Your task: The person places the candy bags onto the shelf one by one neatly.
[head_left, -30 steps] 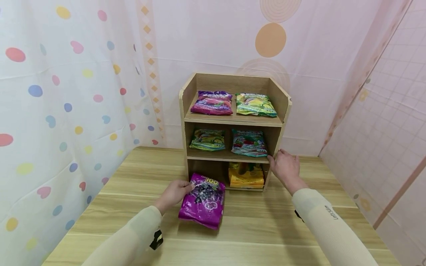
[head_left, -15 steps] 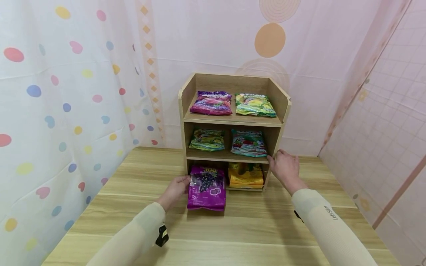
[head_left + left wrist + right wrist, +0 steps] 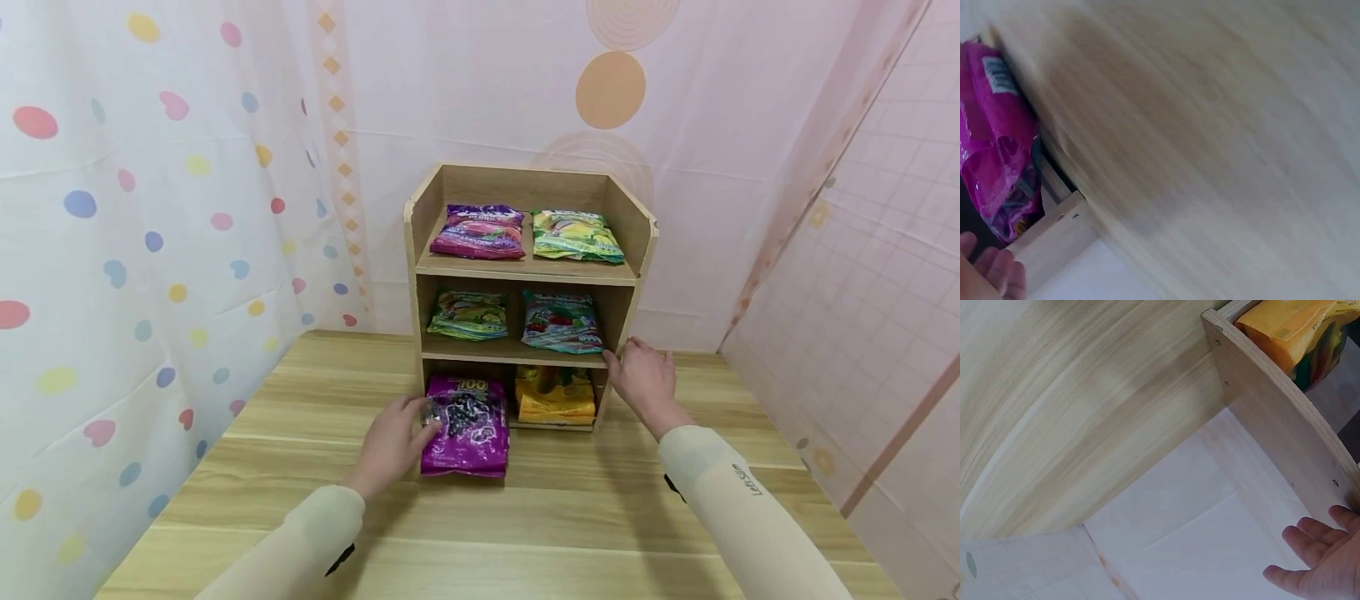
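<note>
A purple candy bag (image 3: 467,437) with grapes on it lies partly in the lower left compartment, its near end sticking out past the front. My left hand (image 3: 393,442) is at its left edge, thumb over the bag's side in the head view. In the left wrist view, loosely bent fingers (image 3: 999,265) show beside the bag (image 3: 997,137) without being wrapped round it. My right hand (image 3: 645,375) rests at the right side of the wooden shelf (image 3: 525,360), thumb at its front edge. The right wrist view shows its other fingers (image 3: 1313,537) extended and spread by the side panel.
A yellow bag (image 3: 555,404) occupies the lower right compartment. Above it, a green-yellow bag (image 3: 468,317) and a teal bag (image 3: 561,323) share the middle tier. On top lie a magenta bag (image 3: 480,233) and a yellow-green bag (image 3: 576,237). Wooden table (image 3: 480,550) below; curtains behind.
The purple candy bag has moved up and away into the lower left compartment, straightening and settling down. My left hand's pinch on its edge has loosened. The right hand has stayed put.
</note>
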Demonstrator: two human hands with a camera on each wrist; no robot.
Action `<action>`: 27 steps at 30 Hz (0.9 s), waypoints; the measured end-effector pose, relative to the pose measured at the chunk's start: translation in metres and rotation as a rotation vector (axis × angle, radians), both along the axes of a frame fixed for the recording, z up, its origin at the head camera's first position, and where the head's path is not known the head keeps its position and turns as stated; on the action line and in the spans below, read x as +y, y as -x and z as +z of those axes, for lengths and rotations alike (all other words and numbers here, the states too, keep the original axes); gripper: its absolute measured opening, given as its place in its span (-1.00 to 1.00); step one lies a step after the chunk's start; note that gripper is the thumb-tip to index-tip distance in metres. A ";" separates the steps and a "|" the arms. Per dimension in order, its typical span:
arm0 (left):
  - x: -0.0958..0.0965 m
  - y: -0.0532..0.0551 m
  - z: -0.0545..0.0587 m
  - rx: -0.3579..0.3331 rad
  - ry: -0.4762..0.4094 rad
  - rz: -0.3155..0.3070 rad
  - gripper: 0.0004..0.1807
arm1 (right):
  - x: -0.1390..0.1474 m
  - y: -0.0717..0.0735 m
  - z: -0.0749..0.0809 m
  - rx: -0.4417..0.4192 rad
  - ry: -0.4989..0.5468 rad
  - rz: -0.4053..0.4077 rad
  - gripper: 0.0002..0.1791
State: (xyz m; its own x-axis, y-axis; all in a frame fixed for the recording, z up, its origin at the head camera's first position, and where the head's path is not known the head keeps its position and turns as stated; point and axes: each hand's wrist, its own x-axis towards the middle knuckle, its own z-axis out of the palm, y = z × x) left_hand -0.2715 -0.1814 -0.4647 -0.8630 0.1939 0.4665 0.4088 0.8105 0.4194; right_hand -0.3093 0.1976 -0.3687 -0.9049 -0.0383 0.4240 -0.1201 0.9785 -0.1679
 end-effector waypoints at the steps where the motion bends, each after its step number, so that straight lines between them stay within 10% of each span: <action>1: 0.001 -0.001 0.000 0.047 0.059 -0.007 -0.41 | 0.000 0.000 0.000 0.001 0.002 0.000 -0.42; 6: 0.008 -0.006 -0.001 0.197 0.275 -0.068 -0.40 | 0.000 -0.001 0.000 0.007 0.005 -0.001 -0.42; 17: 0.015 -0.012 -0.010 0.226 0.612 -0.230 -0.10 | 0.001 0.000 -0.002 0.026 -0.010 0.010 -0.44; 27: 0.017 -0.010 -0.011 0.323 0.681 -0.225 -0.36 | 0.000 0.000 -0.002 0.023 -0.008 0.010 -0.43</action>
